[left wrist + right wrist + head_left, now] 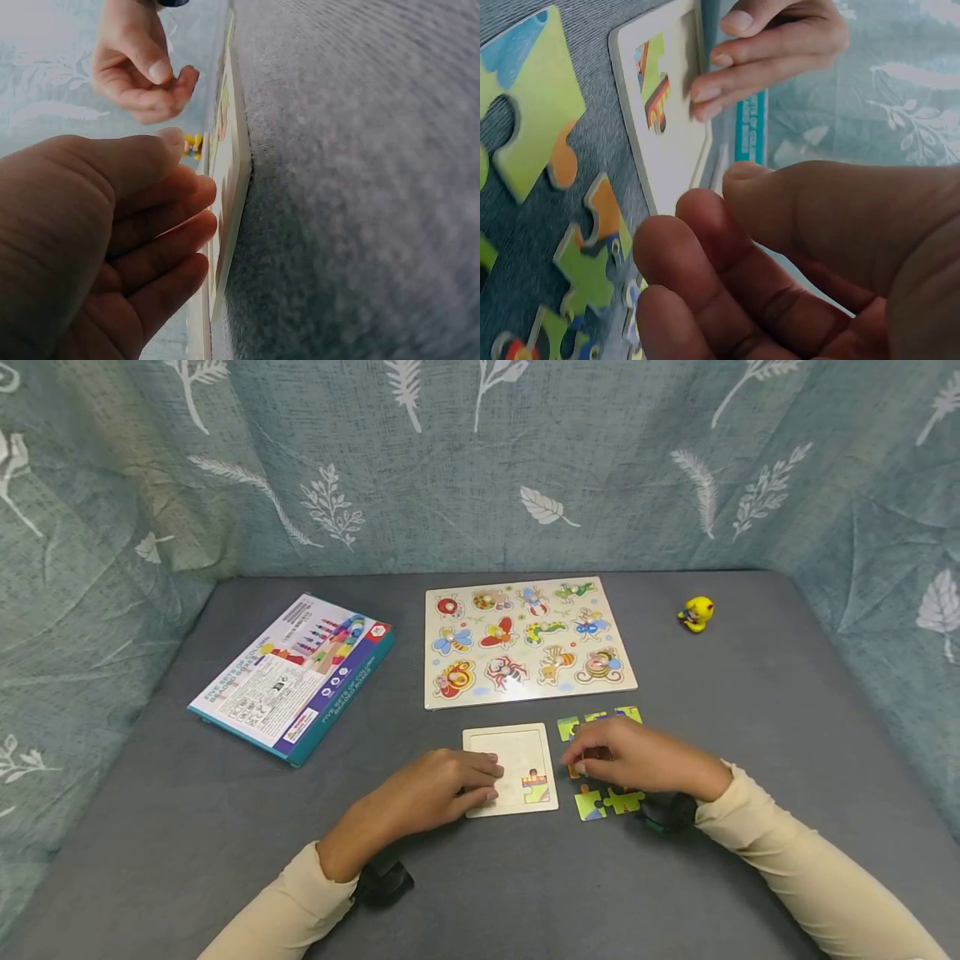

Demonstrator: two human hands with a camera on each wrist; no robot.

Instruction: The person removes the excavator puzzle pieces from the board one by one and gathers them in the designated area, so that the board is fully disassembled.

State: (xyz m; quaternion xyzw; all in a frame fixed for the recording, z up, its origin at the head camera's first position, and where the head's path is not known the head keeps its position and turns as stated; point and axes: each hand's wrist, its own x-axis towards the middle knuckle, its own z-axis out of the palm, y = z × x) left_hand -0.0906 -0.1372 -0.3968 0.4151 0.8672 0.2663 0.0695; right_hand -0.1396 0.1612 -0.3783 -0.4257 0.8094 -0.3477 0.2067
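Observation:
A small square wooden puzzle tray (495, 742) lies in front of me, with joined jigsaw pieces (536, 789) in its near right corner. My left hand (431, 787) rests its fingertips over the tray's left part, fingers loosely extended. To the tray's right, my right hand (637, 757) hovers over several loose jigsaw pieces (590, 804), hiding some of them. The right wrist view shows its fingers (667, 251) loosely bent, thumb near the index fingertip, with nothing seen between them. Green, orange and blue loose pieces (544, 112) lie on the cloth beside that hand.
Behind the tray lies a large insect peg puzzle board (525, 647). A boxed bead set (292, 677) stands at an angle on the left. At the back right sits a small yellow toy duck (697, 612). A leaf-patterned curtain (465, 468) surrounds the grey tabletop (510, 893).

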